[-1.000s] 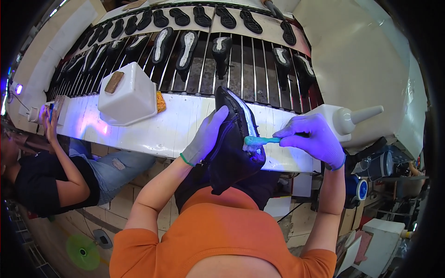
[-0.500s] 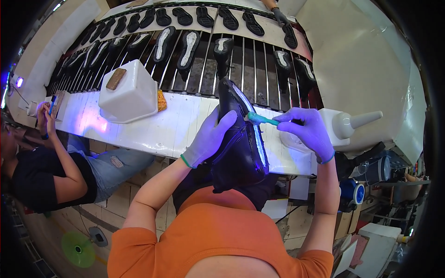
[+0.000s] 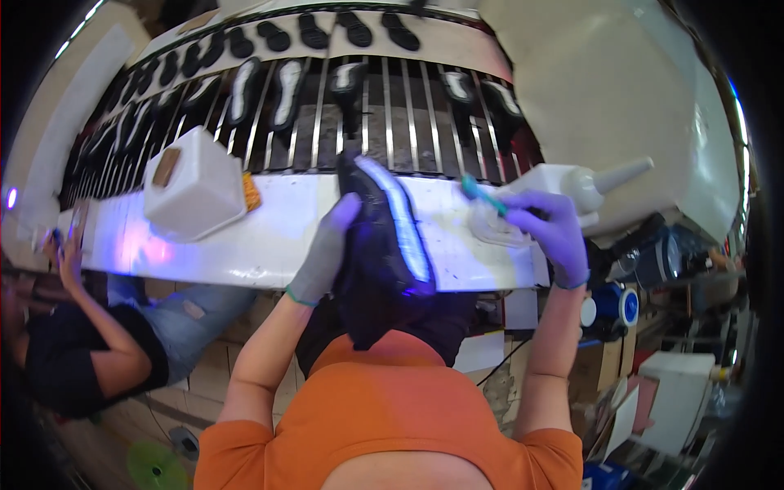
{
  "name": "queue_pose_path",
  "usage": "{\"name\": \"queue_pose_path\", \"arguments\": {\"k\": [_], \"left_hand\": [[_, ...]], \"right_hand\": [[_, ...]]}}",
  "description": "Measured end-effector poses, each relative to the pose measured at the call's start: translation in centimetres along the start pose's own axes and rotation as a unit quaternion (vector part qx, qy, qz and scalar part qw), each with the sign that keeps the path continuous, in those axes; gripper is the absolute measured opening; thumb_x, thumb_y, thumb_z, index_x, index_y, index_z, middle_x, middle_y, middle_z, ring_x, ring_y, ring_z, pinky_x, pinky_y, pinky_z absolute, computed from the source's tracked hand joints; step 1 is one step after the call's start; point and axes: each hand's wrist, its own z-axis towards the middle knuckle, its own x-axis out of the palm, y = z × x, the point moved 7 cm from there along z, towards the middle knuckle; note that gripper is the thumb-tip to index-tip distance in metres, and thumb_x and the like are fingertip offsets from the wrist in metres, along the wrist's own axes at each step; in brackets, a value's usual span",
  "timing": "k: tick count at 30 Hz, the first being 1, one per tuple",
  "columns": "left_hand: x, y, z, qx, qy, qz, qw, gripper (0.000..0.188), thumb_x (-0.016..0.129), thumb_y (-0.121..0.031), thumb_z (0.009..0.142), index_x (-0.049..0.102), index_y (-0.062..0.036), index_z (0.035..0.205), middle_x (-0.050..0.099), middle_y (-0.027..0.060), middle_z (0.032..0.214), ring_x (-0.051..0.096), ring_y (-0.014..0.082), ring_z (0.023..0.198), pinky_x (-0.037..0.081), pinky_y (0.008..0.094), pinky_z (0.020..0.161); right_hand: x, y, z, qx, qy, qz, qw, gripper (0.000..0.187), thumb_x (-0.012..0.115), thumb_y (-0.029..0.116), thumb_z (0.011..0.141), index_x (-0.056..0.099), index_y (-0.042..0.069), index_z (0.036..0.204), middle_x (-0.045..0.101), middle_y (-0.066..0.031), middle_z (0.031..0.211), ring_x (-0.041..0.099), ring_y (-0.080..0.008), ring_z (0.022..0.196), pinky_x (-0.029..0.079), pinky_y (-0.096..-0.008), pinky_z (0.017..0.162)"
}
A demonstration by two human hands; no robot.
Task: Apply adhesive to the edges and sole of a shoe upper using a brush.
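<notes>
My left hand [image 3: 327, 249], in a pale glove, grips the side of a black boot [image 3: 367, 253]. The boot is held over the table's near edge, with its sole side showing. Along that underside runs a long whitish strip [image 3: 398, 212], bright in bluish light. In its own glove, my right hand [image 3: 549, 229] pinches a teal-handled brush [image 3: 483, 194], apart from the boot and to its right. Motion blurs the brush. Beneath and behind that hand lie a shallow clear-white dish [image 3: 490, 224] and a white bottle with a long spout [image 3: 584, 184].
A white boxy container [image 3: 192, 192] with a brown block on top stands left on the white table [image 3: 269, 261]. Beyond it, metal rods [image 3: 392, 122] carry several upturned black boots, and a board behind holds several black soles [image 3: 314, 33]. Another person [image 3: 90, 343] sits at left.
My right hand has lifted the brush off the boot and moved it right. The boot has turned, showing more of its whitish underside. The whole view has shifted slightly.
</notes>
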Motion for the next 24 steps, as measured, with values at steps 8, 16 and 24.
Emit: {"name": "queue_pose_path", "arguments": {"k": [8, 16, 24], "left_hand": [[-5.3, 1.1, 0.9, 0.075, -0.009, -0.053, 0.996, 0.057, 0.037, -0.049, 0.100, 0.040, -0.0120, 0.143, 0.051, 0.0108, 0.135, 0.055, 0.0219, 0.117, 0.045, 0.0355, 0.099], [-2.9, -1.7, -2.3, 0.089, -0.102, 0.029, 0.990, 0.060, 0.051, -0.050, 0.094, 0.048, -0.0047, 0.134, 0.056, 0.0102, 0.125, 0.056, 0.0211, 0.113, 0.044, 0.0340, 0.100], [-3.6, -2.7, -1.2, 0.129, -0.066, 0.060, 0.988, 0.052, 0.054, -0.035, 0.095, 0.047, 0.0022, 0.131, 0.059, 0.0085, 0.115, 0.058, 0.0164, 0.103, 0.047, 0.0304, 0.093]], "right_hand": [[-1.2, -12.3, -4.0, 0.110, -0.228, -0.375, 0.892, 0.020, 0.068, 0.024, 0.080, 0.072, 0.006, 0.090, 0.069, -0.0160, 0.084, 0.066, -0.0339, 0.077, 0.051, -0.0416, 0.070], [0.2, -13.0, -3.4, 0.136, -0.200, -0.400, 0.884, 0.020, 0.067, 0.024, 0.081, 0.071, 0.006, 0.087, 0.067, -0.0175, 0.080, 0.065, -0.0359, 0.077, 0.051, -0.0444, 0.068], [-0.6, -13.0, -5.8, 0.204, -0.070, -0.055, 0.975, 0.016, 0.070, 0.016, 0.078, 0.073, 0.000, 0.078, 0.065, -0.0041, 0.061, 0.050, -0.0040, 0.052, 0.036, -0.0226, 0.049]]}}
